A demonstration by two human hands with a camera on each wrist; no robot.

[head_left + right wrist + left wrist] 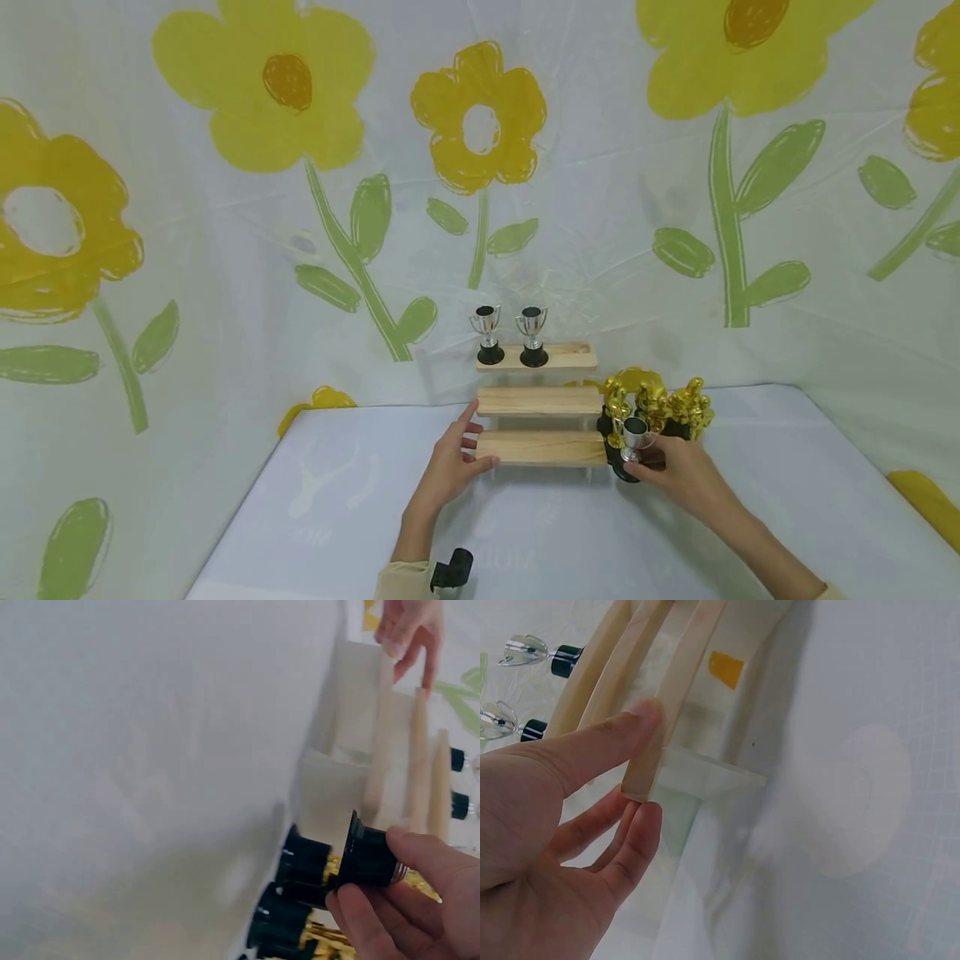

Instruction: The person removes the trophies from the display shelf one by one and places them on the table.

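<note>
Silver trophy cup (634, 433) stood near-upright in the head view, mouth up and base down, long axis close to vertical with a slight lean; its black base (367, 856) faced the white table (337, 508) and appeared raised off it; the cup lay just beside the right end of the bottom shelf (543, 447), in front of the golden trophies (652, 408); relative to the right hand (681, 471), it sat at the fingertips, on the hand's left side, base pinched between thumb and fingers; the left hand (448, 468) gripped the left end of the bottom shelf, thumb on the front edge, fingers curled at the end, well apart from the cup; two more silver cups (533, 325) stood upright on the top shelf (576, 355), toward its left; the middle shelf (540, 402) lay between.
</note>
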